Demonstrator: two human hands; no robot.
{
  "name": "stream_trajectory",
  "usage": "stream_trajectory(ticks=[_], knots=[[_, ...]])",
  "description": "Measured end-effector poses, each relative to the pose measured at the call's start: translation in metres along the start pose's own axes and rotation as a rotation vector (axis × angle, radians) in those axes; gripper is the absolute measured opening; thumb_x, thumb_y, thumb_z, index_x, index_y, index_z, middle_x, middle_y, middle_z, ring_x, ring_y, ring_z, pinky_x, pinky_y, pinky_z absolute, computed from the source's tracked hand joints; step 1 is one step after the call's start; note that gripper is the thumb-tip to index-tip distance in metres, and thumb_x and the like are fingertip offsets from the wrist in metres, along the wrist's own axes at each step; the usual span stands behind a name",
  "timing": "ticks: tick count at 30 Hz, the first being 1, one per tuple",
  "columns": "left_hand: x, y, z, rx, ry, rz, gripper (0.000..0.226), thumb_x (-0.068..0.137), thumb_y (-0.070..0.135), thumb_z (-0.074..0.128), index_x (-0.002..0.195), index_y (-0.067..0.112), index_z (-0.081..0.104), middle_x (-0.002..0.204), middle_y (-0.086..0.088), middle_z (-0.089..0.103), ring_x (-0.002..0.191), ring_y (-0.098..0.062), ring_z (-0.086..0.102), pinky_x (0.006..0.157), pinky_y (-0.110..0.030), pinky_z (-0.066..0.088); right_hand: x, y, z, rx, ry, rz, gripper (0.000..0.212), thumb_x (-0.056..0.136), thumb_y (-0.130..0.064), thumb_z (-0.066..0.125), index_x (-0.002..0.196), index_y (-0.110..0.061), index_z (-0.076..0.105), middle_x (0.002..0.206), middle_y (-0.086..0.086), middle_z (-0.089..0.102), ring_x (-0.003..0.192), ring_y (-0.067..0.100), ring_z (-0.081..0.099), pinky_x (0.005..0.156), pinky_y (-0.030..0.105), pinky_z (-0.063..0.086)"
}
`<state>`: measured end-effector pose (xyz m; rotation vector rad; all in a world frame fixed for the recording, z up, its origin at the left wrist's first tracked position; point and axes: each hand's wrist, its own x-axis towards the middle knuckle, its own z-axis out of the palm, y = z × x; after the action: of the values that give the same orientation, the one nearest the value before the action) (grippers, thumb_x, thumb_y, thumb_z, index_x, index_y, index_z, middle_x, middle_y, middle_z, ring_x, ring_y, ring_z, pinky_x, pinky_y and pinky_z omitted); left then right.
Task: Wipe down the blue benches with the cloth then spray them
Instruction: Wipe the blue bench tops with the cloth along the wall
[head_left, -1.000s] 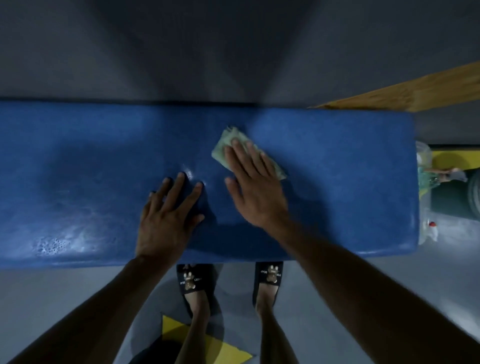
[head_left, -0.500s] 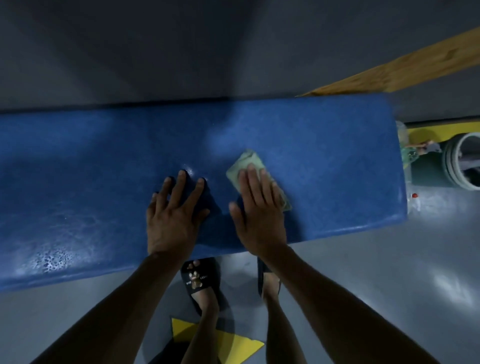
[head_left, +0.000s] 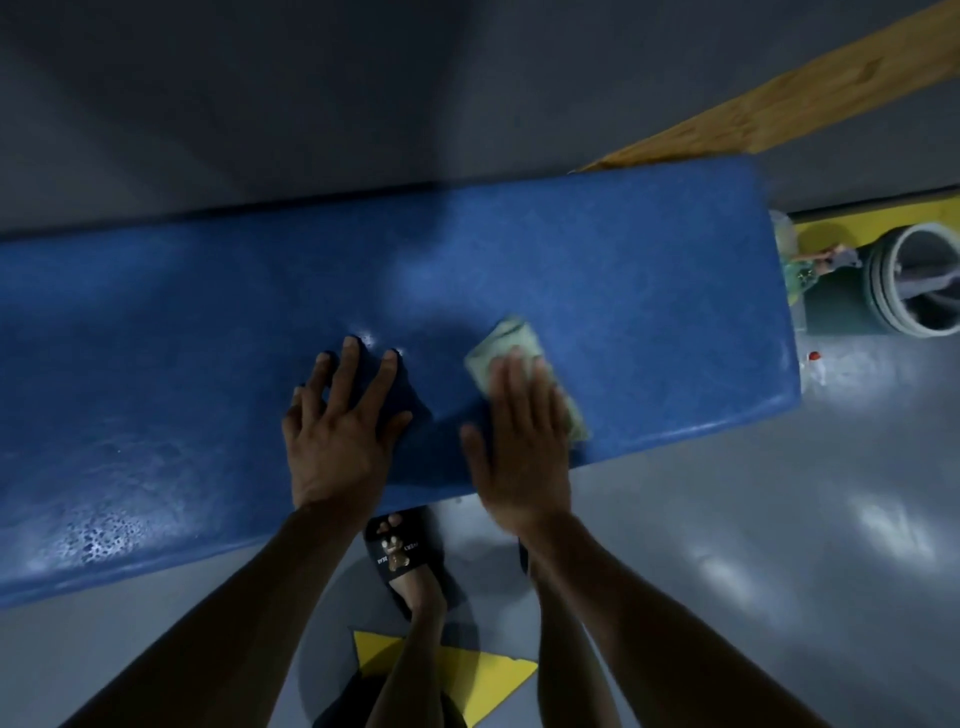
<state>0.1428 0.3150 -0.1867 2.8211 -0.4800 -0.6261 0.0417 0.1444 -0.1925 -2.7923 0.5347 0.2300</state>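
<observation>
Bench: blue bench (head_left: 623, 291) spans the view, wet patch at left.
Right hand (head_left: 519, 447): flat on the green cloth (head_left: 506, 345).
Left hand (head_left: 337, 436): spread flat on the bench.

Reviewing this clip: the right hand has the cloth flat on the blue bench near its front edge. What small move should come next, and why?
Probably slide the cloth rightward under the right hand toward the bench's right end. That stretch lies beyond the cloth, while beaded wet patches show only at the far left. The left hand rests flat on the bench, bracing.
</observation>
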Motion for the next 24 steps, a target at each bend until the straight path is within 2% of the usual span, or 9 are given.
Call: stream_trajectory(ticks=[3,5,7,9,12,14,17,21,24], knots=[[-0.001,0.0,0.001,-0.008,0.015,-0.01,0.062,0.095,0.051,0.051,0.152,0.042,0.029,0.166,0.002,0.016,0.151,-0.032,0.014,0.113,-0.058,0.025,-0.011,0.045,-0.01,-0.096,-0.068,-0.371,0.062,0.104,-0.041,0.037,0.157,-0.012,0.024,0.165,0.009,0.018,0.153,0.03,0.014,0.124,0.047,0.017],[-0.001,0.001,0.003,-0.016,0.027,-0.007,0.061,0.095,0.05,0.052,0.152,0.041,0.03,0.165,0.002,0.017,0.151,-0.033,0.015,0.113,-0.059,0.025,-0.002,0.1,-0.02,-0.177,-0.072,-0.355,0.061,0.099,-0.031,0.038,0.156,-0.014,0.024,0.162,0.011,0.027,0.147,0.036,0.031,0.12,0.046,0.025],[-0.001,0.002,0.004,-0.011,0.03,-0.007,0.061,0.095,0.049,0.051,0.152,0.041,0.03,0.166,0.001,0.017,0.151,-0.033,0.014,0.114,-0.059,0.025,0.005,0.158,-0.033,-0.186,0.012,-0.085,0.055,0.103,-0.027,0.037,0.154,-0.01,0.024,0.159,0.018,0.031,0.143,0.041,0.035,0.118,0.051,0.029],[-0.001,0.003,0.005,-0.006,0.036,-0.012,0.061,0.095,0.049,0.052,0.152,0.04,0.03,0.166,0.001,0.017,0.151,-0.033,0.014,0.114,-0.06,0.024,0.01,0.195,-0.05,-0.176,0.129,0.211,0.055,0.108,-0.031,0.033,0.154,-0.004,0.019,0.16,0.025,0.023,0.148,0.043,0.024,0.116,0.059,0.028],[-0.001,0.005,0.008,-0.003,0.042,-0.024,0.062,0.096,0.047,0.052,0.153,0.04,0.028,0.166,0.001,0.015,0.151,-0.033,0.012,0.114,-0.061,0.022,0.029,0.156,-0.046,0.021,0.195,0.632,0.075,0.102,-0.052,0.018,0.158,-0.003,0.011,0.166,0.017,0.009,0.153,0.038,0.007,0.123,0.053,0.011],[-0.002,0.005,0.009,0.006,0.043,-0.021,0.062,0.097,0.047,0.051,0.153,0.04,0.026,0.166,0.001,0.014,0.151,-0.033,0.01,0.115,-0.061,0.021,0.016,0.098,-0.024,0.043,0.215,0.49,0.076,0.101,-0.053,0.024,0.157,-0.001,0.016,0.165,0.017,0.013,0.152,0.041,0.008,0.124,0.053,0.008],[-0.001,0.004,0.009,0.01,0.039,-0.022,0.062,0.096,0.048,0.05,0.153,0.041,0.027,0.166,0.001,0.014,0.152,-0.032,0.01,0.116,-0.06,0.02,-0.032,0.03,0.003,0.043,0.01,0.062,0.073,0.102,-0.052,0.031,0.159,-0.01,0.014,0.167,0.011,0.007,0.154,0.034,0.0,0.125,0.05,0.004],[-0.002,0.007,0.006,0.042,0.037,-0.029,0.062,0.096,0.05,0.05,0.153,0.04,0.027,0.166,0.001,0.016,0.151,-0.032,0.013,0.113,-0.061,0.026,-0.034,0.083,-0.006,-0.054,-0.043,-0.4,0.066,0.101,-0.043,0.043,0.157,-0.014,0.025,0.166,0.006,0.015,0.154,0.028,0.012,0.12,0.05,0.024],[-0.002,0.01,0.004,0.038,0.019,-0.029,0.062,0.097,0.049,0.048,0.154,0.041,0.025,0.166,0.001,0.015,0.151,-0.032,0.012,0.113,-0.061,0.025,-0.017,0.171,-0.025,-0.081,0.001,-0.224,0.064,0.101,-0.043,0.039,0.156,-0.012,0.028,0.163,0.01,0.024,0.151,0.032,0.023,0.118,0.053,0.025]])
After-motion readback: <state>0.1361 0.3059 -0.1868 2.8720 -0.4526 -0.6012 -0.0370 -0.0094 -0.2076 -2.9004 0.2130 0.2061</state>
